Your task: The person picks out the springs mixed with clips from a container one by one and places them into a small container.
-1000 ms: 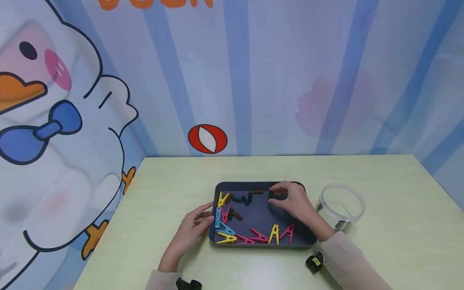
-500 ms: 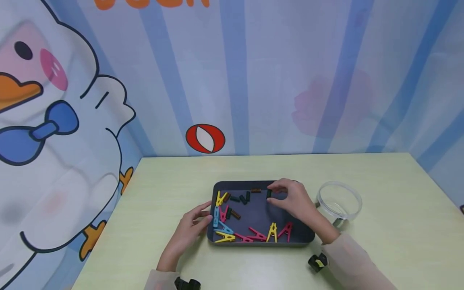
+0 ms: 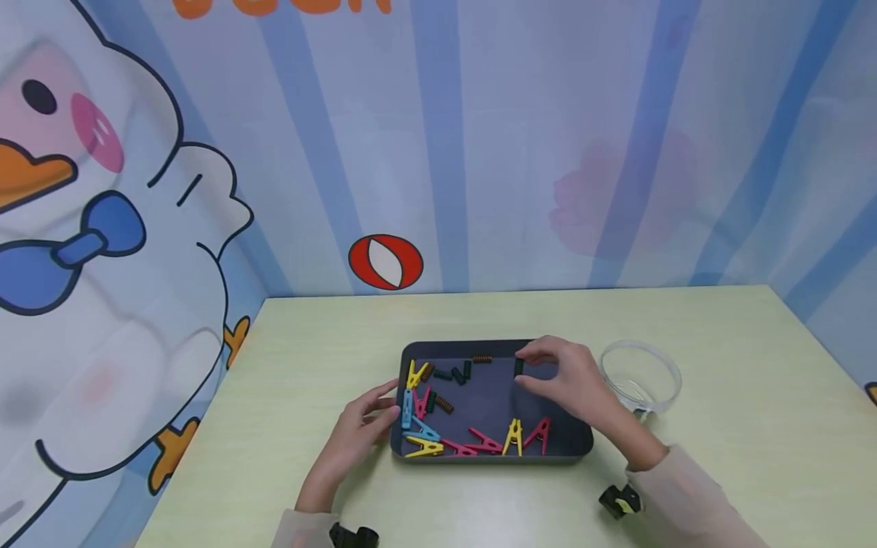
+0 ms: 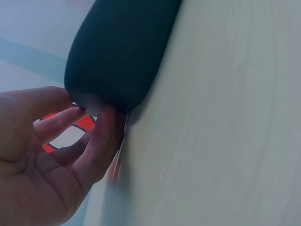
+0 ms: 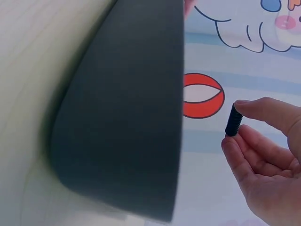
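Observation:
My right hand (image 3: 569,377) pinches a small dark green coil spring (image 5: 233,120) between thumb and fingertips. In the head view it is over the right part of a dark grey tray (image 3: 493,461), with the spring upright. My left hand (image 3: 352,438) rests its fingertips and thumb against the tray's left wall, the fingers loosely bent; the left wrist view shows them at the tray's outer end (image 4: 110,70). Several dark green and copper springs (image 3: 483,358) lie in the tray's back and left parts. Pink, yellow and blue clothespins (image 3: 514,436) line its left and front sides.
A round clear plastic container (image 3: 640,377) stands on the table right of the tray, partly behind my right forearm. The pale wooden table (image 3: 329,335) ends at a cartoon-printed backdrop (image 3: 493,152) at the back.
My right hand has shifted slightly right over the tray, with the spring still pinched. The left hand keeps its place at the tray's left wall. The head view has drifted a little.

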Demonstrator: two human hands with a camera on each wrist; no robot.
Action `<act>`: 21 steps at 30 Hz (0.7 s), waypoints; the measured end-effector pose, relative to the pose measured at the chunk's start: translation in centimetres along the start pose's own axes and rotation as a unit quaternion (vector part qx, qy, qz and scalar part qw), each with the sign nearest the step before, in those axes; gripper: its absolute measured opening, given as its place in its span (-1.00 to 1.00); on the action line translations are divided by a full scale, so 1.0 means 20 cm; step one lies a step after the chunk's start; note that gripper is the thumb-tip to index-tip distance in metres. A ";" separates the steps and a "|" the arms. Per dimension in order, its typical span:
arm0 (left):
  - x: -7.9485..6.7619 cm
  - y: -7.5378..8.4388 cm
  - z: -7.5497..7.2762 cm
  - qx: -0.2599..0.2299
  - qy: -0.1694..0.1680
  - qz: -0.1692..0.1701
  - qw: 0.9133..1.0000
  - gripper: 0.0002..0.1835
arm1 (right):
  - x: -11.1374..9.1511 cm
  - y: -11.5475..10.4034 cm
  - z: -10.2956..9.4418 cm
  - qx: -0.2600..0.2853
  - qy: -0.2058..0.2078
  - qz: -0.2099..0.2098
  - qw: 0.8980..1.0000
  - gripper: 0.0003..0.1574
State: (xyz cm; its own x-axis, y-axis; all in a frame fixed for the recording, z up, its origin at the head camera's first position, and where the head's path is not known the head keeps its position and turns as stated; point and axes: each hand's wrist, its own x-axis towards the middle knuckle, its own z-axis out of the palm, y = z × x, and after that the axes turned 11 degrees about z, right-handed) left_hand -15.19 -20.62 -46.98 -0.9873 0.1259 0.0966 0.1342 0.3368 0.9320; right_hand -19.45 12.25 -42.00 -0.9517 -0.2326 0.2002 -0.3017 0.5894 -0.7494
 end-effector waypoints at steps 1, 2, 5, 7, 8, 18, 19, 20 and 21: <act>0.00 0.00 0.00 0.001 0.000 0.000 1.000 -0.49 | -0.01 0.00 -0.01 0.000 0.000 0.000 1.000 -0.64; 0.00 0.00 0.00 0.000 0.000 0.000 1.000 -0.49 | -0.01 0.00 -0.02 0.000 0.000 0.001 1.000 -0.64; 0.00 0.00 0.00 0.001 -0.001 0.000 1.000 -0.49 | -0.03 0.01 -0.04 0.000 0.001 0.003 1.000 -0.64; 0.00 0.00 0.00 0.001 0.000 -0.001 1.000 -0.49 | -0.04 0.01 -0.07 -0.003 0.004 0.002 1.000 -0.64; 0.00 0.00 0.00 0.000 0.000 -0.001 1.000 -0.49 | -0.05 0.01 -0.08 -0.005 0.006 0.002 1.000 -0.64; 0.00 0.00 0.00 -0.003 0.000 -0.005 1.000 -0.48 | -0.09 0.01 -0.16 -0.018 0.030 0.002 0.999 -0.63; 0.00 -0.01 0.00 -0.003 -0.001 -0.005 1.000 -0.48 | -0.09 0.01 -0.17 -0.020 0.032 0.004 0.999 -0.63; 0.01 -0.01 0.00 -0.004 -0.001 -0.005 1.000 -0.48 | -0.10 0.01 -0.18 -0.022 0.035 0.005 0.999 -0.63; 0.01 -0.01 0.00 -0.004 -0.001 -0.005 1.000 -0.48 | -0.10 0.01 -0.19 -0.024 0.037 0.008 0.999 -0.63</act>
State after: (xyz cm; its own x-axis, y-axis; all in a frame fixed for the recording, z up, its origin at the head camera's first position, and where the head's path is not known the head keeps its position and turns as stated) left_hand -15.33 -20.59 -47.19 -0.9884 0.1251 0.0861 0.1234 0.3312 0.9355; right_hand -17.82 15.73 -40.11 -0.9573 -0.1660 0.2368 -0.2877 0.6299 -0.7214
